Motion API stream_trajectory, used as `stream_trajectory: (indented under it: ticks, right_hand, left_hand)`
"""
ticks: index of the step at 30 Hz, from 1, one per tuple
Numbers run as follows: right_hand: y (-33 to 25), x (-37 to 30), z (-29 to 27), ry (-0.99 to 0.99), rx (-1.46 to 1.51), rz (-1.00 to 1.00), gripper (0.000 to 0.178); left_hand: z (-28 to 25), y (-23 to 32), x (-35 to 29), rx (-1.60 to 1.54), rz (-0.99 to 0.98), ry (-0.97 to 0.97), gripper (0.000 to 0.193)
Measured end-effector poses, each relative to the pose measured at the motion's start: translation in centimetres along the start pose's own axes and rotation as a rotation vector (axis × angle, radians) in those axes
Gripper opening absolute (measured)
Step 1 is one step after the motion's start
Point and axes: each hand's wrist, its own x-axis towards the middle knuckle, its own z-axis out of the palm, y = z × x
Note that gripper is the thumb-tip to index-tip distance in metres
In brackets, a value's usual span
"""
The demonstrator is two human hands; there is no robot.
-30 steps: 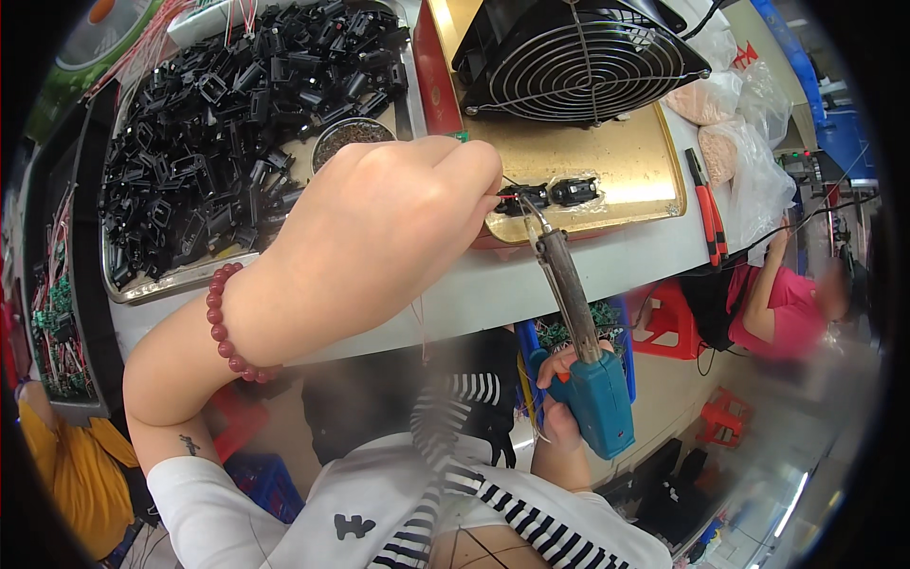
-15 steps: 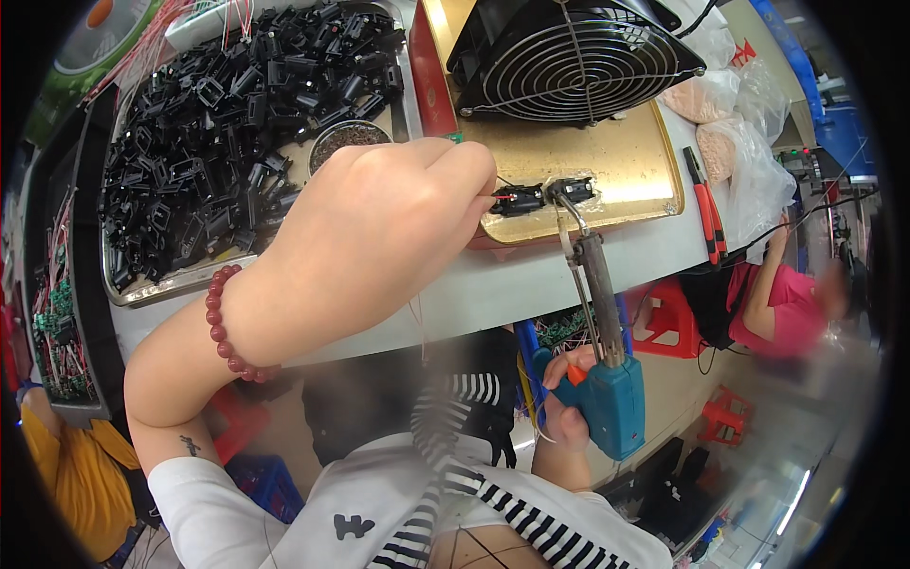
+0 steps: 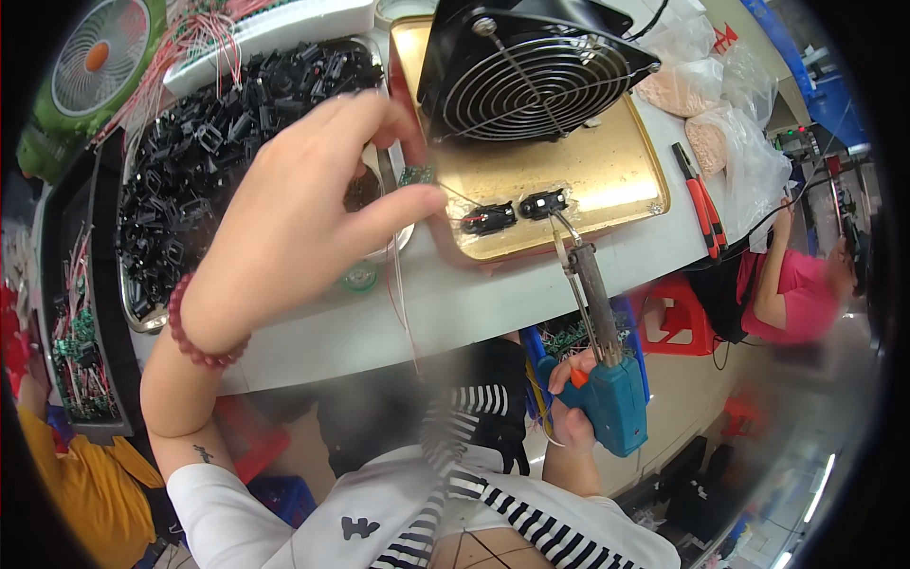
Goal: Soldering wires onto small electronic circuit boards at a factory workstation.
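Observation:
My left hand (image 3: 294, 194) is over the workbench with thumb and fingers apart and nothing gripped. Between its thumb and forefinger is a small green circuit board (image 3: 415, 176) at the tray's left rim, with thin wires trailing from it. My right hand (image 3: 572, 403) is wrapped round a teal soldering gun (image 3: 614, 406) with an orange trigger. Its bent tip is at a black plastic part (image 3: 543, 202) on the gold tray (image 3: 616, 171); I cannot tell whether they touch. To the left of that lies another black part (image 3: 488, 219), with red and dark wires at its end.
A black fan with a wire guard (image 3: 550, 95) stands on the gold tray. A metal tray of black plastic parts (image 3: 190, 180) is at left. Red-handled pliers (image 3: 700, 201) and plastic bags (image 3: 735, 161) lie at right. A person in pink (image 3: 791, 294) sits beyond.
My left hand has moved left and opened away from the left black part's wires. The green board now shows beside it. The soldering gun tip remains at the right black part.

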Motion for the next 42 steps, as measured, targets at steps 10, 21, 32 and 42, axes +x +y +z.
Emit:
stream_trajectory:
  ticks: [10, 21, 32, 42]
  right_hand:
    - [0.9, -0.3, -1.5, 0.055, -0.029, -0.087, 0.052]
    - [1.2, -0.9, -3.3, 0.042, -0.071, -0.082, 0.047]
    - [2.7, -1.8, -4.5, 0.068, 0.247, -0.057, 0.065]
    - [2.8, -0.3, -3.6, -0.05, 0.206, -0.095, 0.063]
  left_hand:
    - [-0.9, 0.0, 0.8, -0.404, -0.391, -0.414, 0.027]
    - [-2.1, 2.0, 0.7, -0.186, -0.243, -0.421, 0.023]
    - [-6.2, 9.4, -4.7, 0.124, -0.095, -0.089, 0.014]
    - [-24.0, -1.2, -14.1, -0.072, -0.515, 0.65, 0.024]
